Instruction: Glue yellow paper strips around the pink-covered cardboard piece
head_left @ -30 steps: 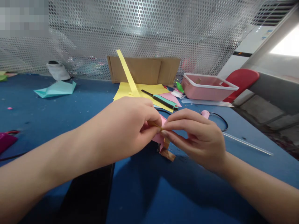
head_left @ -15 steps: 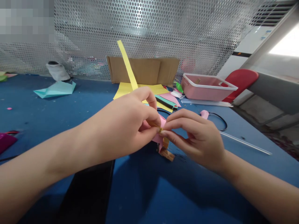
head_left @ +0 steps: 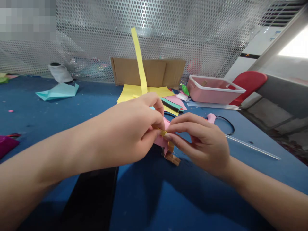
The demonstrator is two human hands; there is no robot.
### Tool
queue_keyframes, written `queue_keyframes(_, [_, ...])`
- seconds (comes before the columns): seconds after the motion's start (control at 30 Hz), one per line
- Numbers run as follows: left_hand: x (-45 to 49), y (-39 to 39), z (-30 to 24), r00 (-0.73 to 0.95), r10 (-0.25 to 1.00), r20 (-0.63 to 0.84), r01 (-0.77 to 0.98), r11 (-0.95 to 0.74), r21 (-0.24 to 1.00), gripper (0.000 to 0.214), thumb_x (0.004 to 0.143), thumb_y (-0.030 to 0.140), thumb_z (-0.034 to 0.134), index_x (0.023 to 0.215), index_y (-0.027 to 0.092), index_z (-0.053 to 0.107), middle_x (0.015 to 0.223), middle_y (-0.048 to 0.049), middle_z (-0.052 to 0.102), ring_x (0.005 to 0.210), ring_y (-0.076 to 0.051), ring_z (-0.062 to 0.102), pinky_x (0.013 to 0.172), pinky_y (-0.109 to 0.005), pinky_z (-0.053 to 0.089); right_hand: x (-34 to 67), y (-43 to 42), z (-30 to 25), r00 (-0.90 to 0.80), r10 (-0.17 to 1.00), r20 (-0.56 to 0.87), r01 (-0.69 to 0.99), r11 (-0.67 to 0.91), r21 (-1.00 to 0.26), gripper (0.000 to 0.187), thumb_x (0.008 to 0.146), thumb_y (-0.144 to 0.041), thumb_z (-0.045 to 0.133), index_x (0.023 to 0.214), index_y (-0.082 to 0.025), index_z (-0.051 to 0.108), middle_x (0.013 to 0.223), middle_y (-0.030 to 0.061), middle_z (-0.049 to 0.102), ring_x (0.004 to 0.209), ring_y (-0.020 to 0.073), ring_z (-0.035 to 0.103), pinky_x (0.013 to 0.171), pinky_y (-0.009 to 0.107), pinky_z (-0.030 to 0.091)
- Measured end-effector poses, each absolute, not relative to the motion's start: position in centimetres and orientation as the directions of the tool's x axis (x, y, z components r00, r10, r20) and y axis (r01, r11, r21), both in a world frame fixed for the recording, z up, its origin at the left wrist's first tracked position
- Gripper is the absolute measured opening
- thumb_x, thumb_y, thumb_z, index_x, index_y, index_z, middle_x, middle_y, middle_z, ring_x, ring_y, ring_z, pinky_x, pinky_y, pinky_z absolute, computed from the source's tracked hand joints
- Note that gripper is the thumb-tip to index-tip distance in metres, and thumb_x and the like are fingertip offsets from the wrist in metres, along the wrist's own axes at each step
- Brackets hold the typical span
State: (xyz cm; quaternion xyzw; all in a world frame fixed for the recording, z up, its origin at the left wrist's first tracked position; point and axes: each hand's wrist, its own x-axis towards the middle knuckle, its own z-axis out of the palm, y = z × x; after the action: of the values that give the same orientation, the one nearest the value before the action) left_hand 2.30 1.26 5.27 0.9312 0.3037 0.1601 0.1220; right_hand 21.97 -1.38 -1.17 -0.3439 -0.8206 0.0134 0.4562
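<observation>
Yellow paper strip, long and narrow, stands up behind the left hand, its free end in front of the brown cardboard panel and the perforated silver sheeting. Main change: that free end leaned further left a second ago; now it's higher and closer to upright. Left index finger is also lifted and bent, where it lay lower before.

Fingertips of both hands nearly meet over a small yellow folded bit (likely the strip's near end, but the join is hidden by the left hand). Left thumb and a finger pinch it from one side; right hand pinches from the other, thumb against fingertips, palm loosely curled. No clear gap in either pinch. More of the yellow shows between them now, so my read: handling is ongoing, grip being adjusted, nothing released.

Just behind and below the fingertips: pink paper piece, with a brown flat strip under it, over the blue tabletop. Whether fingers touch the pink: can't tell.
</observation>
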Motion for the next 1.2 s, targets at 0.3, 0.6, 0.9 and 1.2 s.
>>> queue_keyframes(0.3, [2.39,1.74,4.70,0.770,0.594,0.235,0.515,-0.795,0.322,0.019,0.087,0.016,0.049,0.080,0.018,0.067,0.098,-0.0043,0.059,0.080,-0.014,0.057,0.072,-0.026,0.045,22.43,-0.69,-1.01,-0.383,0.614,0.690,0.445,0.777,-0.444,0.009,0.081,-0.012,0.066,0.082,-0.021,0.065,0.082,0.0013,0.064,0.076,0.0113,0.062,0.067,0.026,0.054])
queue_keyframes(0.6, [2.63,1.83,4.97,0.768,0.590,0.250,0.527,-0.804,0.276,0.018,0.087,0.017,0.050,0.081,0.018,0.067,0.091,-0.0036,0.060,0.081,-0.015,0.057,0.072,-0.027,0.043,22.49,-0.36,-0.89,-0.391,0.614,0.686,0.463,0.775,-0.430,0.008,0.082,-0.014,0.064,0.083,-0.021,0.064,0.083,0.0022,0.064,0.075,0.0118,0.062,0.066,0.027,0.053])
queue_keyframes(0.9, [2.75,1.50,4.64,0.758,0.589,0.279,0.537,-0.807,0.245,0.020,0.086,0.020,0.051,0.077,0.019,0.069,0.090,-0.0039,0.061,0.072,-0.014,0.056,0.062,-0.027,0.041,22.60,-0.37,-0.88,-0.438,0.562,0.702,0.470,0.809,-0.354,0.007,0.083,-0.014,0.064,0.081,-0.020,0.061,0.081,0.0037,0.063,0.077,0.0123,0.062,0.068,0.027,0.054])
queue_keyframes(1.2, [2.56,1.69,4.76,0.765,0.578,0.285,0.501,-0.812,0.300,0.016,0.083,0.021,0.057,0.073,0.020,0.069,0.086,-0.0019,0.062,0.072,-0.013,0.057,0.065,-0.026,0.043,22.28,-0.69,-0.91,-0.372,0.617,0.694,0.533,0.754,-0.384,0.006,0.083,-0.017,0.065,0.082,-0.022,0.063,0.081,0.0018,0.065,0.076,0.0132,0.063,0.064,0.027,0.054])
